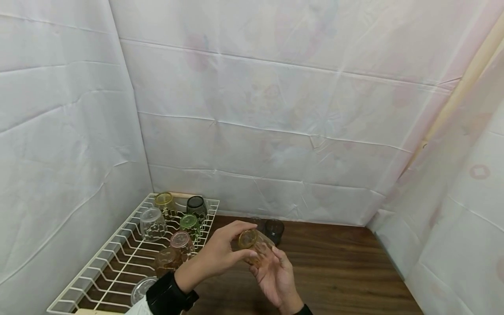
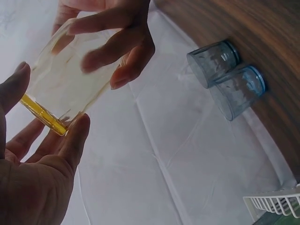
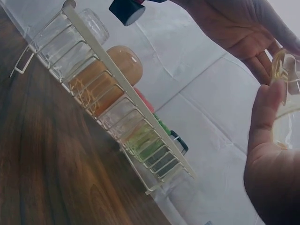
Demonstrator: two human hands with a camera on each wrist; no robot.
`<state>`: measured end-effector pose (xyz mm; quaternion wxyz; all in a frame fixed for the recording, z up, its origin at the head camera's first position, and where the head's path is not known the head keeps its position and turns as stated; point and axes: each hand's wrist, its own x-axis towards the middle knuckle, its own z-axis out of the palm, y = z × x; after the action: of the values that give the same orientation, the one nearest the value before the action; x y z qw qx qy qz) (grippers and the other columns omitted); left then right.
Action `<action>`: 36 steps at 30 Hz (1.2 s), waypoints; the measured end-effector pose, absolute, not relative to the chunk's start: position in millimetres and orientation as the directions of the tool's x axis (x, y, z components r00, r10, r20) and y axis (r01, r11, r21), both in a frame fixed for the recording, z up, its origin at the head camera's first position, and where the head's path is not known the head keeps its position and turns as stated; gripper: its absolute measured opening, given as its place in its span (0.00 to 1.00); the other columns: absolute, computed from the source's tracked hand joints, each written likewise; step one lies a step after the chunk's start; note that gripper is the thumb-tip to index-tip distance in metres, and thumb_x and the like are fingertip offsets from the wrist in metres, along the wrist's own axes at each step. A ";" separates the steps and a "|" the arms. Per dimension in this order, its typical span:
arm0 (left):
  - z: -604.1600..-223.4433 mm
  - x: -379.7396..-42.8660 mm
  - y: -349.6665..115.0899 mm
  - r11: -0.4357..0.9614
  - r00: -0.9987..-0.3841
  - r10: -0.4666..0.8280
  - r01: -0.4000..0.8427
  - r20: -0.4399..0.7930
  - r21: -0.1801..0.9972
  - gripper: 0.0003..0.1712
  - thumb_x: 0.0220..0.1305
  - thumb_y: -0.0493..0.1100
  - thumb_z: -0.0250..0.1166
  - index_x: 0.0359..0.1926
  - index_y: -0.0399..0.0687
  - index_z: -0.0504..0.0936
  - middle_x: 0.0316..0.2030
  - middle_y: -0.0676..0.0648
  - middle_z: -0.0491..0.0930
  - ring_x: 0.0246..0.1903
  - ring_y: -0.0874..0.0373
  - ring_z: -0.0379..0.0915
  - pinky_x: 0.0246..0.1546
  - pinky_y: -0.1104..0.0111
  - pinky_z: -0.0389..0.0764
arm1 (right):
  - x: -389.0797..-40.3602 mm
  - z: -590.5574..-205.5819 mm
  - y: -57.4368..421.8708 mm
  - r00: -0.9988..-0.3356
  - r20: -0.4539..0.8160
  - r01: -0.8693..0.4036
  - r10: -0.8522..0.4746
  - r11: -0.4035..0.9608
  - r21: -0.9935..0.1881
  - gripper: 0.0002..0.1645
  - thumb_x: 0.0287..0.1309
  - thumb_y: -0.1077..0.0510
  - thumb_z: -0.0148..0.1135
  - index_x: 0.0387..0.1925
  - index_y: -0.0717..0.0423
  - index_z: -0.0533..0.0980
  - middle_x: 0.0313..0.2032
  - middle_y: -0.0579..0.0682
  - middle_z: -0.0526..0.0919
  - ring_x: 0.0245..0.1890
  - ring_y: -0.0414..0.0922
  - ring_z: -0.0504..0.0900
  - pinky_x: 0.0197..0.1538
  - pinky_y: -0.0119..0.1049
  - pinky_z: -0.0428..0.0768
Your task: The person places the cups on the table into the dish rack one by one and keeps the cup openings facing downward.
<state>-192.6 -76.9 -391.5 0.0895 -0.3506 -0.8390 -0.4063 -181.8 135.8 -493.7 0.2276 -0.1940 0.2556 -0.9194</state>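
Note:
A yellow-tinted drinking glass point(image 1: 260, 250) is tilted between my two hands, above the table. My left hand point(image 1: 218, 253) pinches its thick yellow base end between thumb and fingers, seen closer in the left wrist view point(image 2: 44, 115). My right hand point(image 1: 277, 276) holds the glass's side from below and the right, its fingers wrapped partly round the wall. In the right wrist view only part of the glass point(image 3: 287, 110) shows at the right edge.
A white wire rack point(image 1: 122, 262) at the left carries several upside-down glasses: yellow, clear, dark, green, pink and amber point(image 1: 167, 259). Two dark bluish glasses point(image 2: 239, 91) stand behind my hands on the wooden table point(image 1: 338, 262). White cloth point(image 1: 256, 109) hangs around.

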 end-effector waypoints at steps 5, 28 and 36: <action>-392.4 -190.7 -84.0 0.427 -0.740 0.482 0.666 0.469 0.612 0.36 0.66 0.52 0.76 0.72 0.57 0.77 0.66 0.49 0.82 0.62 0.51 0.82 0.58 0.60 0.87 | -185.3 -491.4 137.2 -0.799 0.235 0.316 -0.554 -0.719 -0.619 0.29 0.88 0.41 0.28 0.67 0.44 0.73 0.64 0.41 0.81 0.61 0.39 0.84 0.62 0.33 0.85; -375.5 -157.7 -199.6 0.711 -0.767 0.144 0.520 0.625 0.474 0.38 0.53 0.45 0.85 0.66 0.58 0.83 0.56 0.51 0.88 0.49 0.66 0.83 0.50 0.84 0.79 | -221.3 -501.7 155.3 -0.982 0.169 -0.175 -0.081 0.073 -0.982 0.25 0.75 0.55 0.64 0.67 0.58 0.74 0.65 0.60 0.82 0.65 0.49 0.80 0.62 0.30 0.80; -383.1 -153.1 -263.3 0.786 -0.836 -0.001 0.338 0.548 0.517 0.37 0.57 0.48 0.83 0.67 0.52 0.83 0.60 0.39 0.87 0.52 0.64 0.84 0.46 0.88 0.73 | -250.4 -504.8 175.2 -0.975 0.222 -0.210 0.030 0.226 -0.951 0.27 0.72 0.52 0.69 0.67 0.56 0.76 0.68 0.60 0.79 0.70 0.55 0.76 0.70 0.46 0.75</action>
<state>-153.1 -263.3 -383.1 0.2705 -0.0933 -0.9055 -0.3133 -250.4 175.2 -504.8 -0.0967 -0.0580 0.7770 -0.6193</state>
